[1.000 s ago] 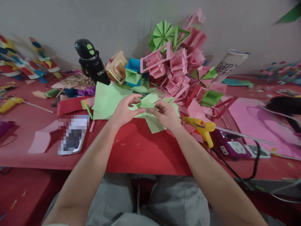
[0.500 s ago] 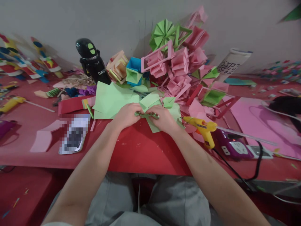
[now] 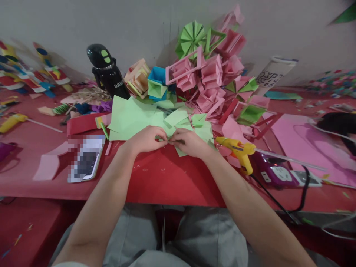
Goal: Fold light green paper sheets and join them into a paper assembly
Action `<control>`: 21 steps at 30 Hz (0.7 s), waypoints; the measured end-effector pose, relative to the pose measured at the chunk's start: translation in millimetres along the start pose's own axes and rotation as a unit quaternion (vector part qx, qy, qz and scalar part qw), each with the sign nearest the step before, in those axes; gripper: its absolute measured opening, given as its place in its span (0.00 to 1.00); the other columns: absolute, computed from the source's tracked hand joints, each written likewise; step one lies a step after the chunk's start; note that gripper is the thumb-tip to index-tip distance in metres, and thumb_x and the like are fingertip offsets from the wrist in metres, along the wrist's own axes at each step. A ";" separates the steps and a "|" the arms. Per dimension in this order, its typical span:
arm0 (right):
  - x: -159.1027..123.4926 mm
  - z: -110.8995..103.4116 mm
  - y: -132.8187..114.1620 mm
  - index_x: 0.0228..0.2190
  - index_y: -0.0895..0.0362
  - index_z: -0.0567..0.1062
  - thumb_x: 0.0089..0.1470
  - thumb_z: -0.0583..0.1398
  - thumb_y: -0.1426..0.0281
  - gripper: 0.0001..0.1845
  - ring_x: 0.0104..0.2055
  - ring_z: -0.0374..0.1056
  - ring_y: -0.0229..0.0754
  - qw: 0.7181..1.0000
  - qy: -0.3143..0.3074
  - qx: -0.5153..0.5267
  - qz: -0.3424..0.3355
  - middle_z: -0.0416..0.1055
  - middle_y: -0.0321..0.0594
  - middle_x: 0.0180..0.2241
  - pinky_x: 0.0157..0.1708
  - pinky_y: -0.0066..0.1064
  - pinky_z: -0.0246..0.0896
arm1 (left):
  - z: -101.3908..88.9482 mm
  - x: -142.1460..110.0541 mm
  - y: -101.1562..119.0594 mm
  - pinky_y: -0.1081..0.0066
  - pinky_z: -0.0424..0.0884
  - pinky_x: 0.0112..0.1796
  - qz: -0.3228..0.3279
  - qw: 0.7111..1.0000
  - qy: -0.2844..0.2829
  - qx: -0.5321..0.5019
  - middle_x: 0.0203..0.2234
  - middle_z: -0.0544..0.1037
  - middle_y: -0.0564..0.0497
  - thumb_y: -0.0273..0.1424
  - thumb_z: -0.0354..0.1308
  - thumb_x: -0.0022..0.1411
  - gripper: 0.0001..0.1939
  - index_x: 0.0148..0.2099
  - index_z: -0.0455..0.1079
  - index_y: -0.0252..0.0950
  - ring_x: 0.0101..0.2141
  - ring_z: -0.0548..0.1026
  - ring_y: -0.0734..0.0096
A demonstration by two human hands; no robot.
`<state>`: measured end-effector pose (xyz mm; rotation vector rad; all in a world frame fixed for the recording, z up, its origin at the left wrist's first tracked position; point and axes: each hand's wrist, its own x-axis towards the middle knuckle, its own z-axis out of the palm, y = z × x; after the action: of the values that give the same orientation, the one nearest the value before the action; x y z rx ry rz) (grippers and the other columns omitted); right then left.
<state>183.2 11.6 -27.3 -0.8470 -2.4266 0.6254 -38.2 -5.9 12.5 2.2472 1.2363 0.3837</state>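
My left hand [image 3: 147, 139] and my right hand [image 3: 187, 142] meet at the middle of the red table [image 3: 164, 178]. Both are closed, pinching a small folded strip of light green paper [image 3: 167, 139] between their fingertips, low over the table. Right behind them lie loose sheets of light green paper [image 3: 130, 116], some creased. Most of the pinched strip is hidden by my fingers.
A pile of folded pink and green paper shapes [image 3: 211, 74] rises behind. A yellow glue gun [image 3: 239, 150] lies to the right beside a purple power strip [image 3: 275, 174]. A phone [image 3: 86, 157] lies left. A black bottle [image 3: 107, 72] stands at the back.
My hands came down from holding a broad green piece to pressing a narrow folded strip against the table, and my fingertips have drawn closer together.
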 end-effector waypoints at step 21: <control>7.9 3.6 -6.9 0.29 0.57 0.77 0.48 0.56 0.84 0.14 0.35 0.68 0.39 0.990 0.051 0.046 0.125 0.74 0.40 0.32 0.37 0.30 0.60 | 19.0 4.3 3.9 0.67 0.61 0.28 -0.157 0.987 0.027 0.033 0.28 0.76 0.46 0.27 0.57 0.57 0.02 0.32 0.69 0.38 0.27 0.72 0.65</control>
<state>172.6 11.2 -24.0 -1.1272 -2.2008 0.7603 -24.0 -10.1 -0.7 2.0591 1.6229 0.2866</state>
